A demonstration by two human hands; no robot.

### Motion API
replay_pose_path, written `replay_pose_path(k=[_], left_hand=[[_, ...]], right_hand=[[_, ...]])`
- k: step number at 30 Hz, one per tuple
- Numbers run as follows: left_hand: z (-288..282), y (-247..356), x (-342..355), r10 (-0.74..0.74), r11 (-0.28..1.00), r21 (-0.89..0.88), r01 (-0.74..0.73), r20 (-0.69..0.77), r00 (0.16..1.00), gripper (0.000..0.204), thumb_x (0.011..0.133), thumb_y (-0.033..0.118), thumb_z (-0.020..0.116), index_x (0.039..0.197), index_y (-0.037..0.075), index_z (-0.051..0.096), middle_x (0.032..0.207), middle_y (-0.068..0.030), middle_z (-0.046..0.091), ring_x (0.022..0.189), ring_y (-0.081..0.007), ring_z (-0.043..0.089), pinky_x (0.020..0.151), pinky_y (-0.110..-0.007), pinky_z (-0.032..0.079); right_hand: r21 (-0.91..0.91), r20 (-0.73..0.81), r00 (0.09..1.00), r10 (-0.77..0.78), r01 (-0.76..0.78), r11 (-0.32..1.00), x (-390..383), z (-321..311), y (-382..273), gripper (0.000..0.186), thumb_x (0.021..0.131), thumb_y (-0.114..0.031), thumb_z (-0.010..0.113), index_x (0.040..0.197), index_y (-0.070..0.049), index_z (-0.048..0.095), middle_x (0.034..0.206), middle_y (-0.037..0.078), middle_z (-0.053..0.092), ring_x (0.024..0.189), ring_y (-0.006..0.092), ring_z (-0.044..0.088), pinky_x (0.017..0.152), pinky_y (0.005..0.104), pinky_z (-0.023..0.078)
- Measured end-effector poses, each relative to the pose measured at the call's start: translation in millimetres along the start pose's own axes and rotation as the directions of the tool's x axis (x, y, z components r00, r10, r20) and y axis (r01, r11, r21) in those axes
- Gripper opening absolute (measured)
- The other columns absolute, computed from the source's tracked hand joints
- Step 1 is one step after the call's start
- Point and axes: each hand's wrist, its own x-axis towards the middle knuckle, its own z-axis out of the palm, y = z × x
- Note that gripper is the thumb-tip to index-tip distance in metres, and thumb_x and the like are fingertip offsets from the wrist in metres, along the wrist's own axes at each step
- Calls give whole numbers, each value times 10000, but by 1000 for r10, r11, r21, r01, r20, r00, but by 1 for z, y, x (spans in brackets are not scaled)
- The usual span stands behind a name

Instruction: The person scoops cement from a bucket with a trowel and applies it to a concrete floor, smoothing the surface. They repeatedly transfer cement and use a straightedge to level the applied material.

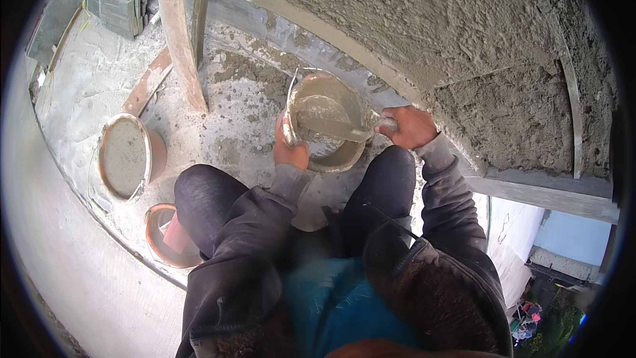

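Between my knees and the wall stands a mortar-smeared bucket [361,103], tipped so that its inside shows. My left hand [290,146] grips its rim on the left side, fingers wrapped over the edge. In my right hand [409,127] is the handle of a trowel, closed in my fist. The trowel's flat blade [334,127] reaches leftward into the bucket, coated in wet grey mortar. A little wet mix seems to lie at the bucket's bottom; how much, I cannot tell.
Fresh rough mortar [424,20] covers the wall at the upper right. A bucket full of grey mix [126,156] stands left, with a smaller orange bucket [156,242] nearer. Wooden boards [179,33] lean at the back; grey tiles [118,13] are stacked far left. Mortar crumbs litter the floor.
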Motion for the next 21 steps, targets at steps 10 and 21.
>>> replay_pose_path(k=[10, 21], left_hand=[[-13, 49, -2, 117, 977, 175, -118, 17, 993, 748, 801, -135, 509, 1502, 95, 387, 1390, -98, 558, 1196, -199, 562, 931, -285, 452], [-54, 57, 14, -135, 974, -212, 77, -272, 953, 725, 831, -132, 469, 1499, 137, 390, 860, -49, 611, 559, -109, 518, 455, -275, 415]], right_hand=[[-97, -481, 872, -92, 52, 994, 23, 105, -31, 239, 828, -287, 725, 1014, -143, 687, 1042, 33, 643, 1026, 246, 627, 793, 473, 483], [160, -656, 740, -150, 331, 930, 14, -34, -89, 289, 816, -294, 778, 976, -65, 703, 899, 87, 686, 856, 271, 668, 732, 356, 493]])
